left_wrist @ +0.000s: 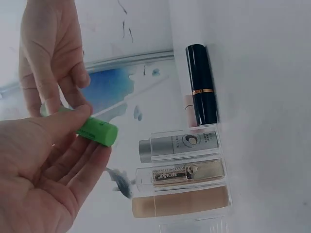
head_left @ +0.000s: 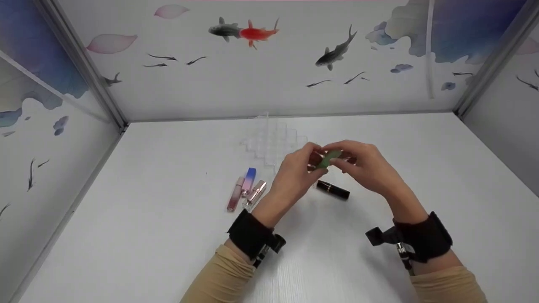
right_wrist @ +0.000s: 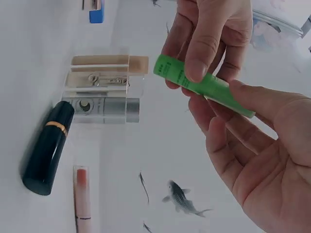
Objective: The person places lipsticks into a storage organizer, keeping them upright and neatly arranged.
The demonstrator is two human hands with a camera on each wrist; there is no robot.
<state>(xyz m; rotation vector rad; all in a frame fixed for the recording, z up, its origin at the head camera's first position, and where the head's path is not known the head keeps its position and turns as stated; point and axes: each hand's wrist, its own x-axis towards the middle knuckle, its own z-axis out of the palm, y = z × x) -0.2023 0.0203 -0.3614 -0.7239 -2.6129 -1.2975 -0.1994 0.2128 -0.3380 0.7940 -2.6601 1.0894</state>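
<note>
Both hands hold a small green lip balm tube (right_wrist: pixel 194 85) up over the table, printed with tiny lettering. My left hand (head_left: pixel 294 174) pinches it near one end, thumb on top and fingers beneath, as the left wrist view shows. From the other side, my right hand (head_left: pixel 366 166) pinches it toward the opposite end with thumb and fingers. Below the hands lies a black lipstick (head_left: pixel 333 190) with a gold band. In the left wrist view, a clear stepped organizer (head_left: pixel 269 141) holds a silver tube (left_wrist: pixel 180 147), a gold lipstick (left_wrist: pixel 187 174) and a beige tube (left_wrist: pixel 180 201).
To the left of the left hand lie a pink lip gloss (head_left: pixel 235 195), a blue and pink tube (head_left: pixel 249 181) and a shiny clear-ended lipstick (head_left: pixel 255 195). A pale pink tube (right_wrist: pixel 82 199) appears near the black lipstick. Walls painted with fish enclose the white table (head_left: pixel 168 235).
</note>
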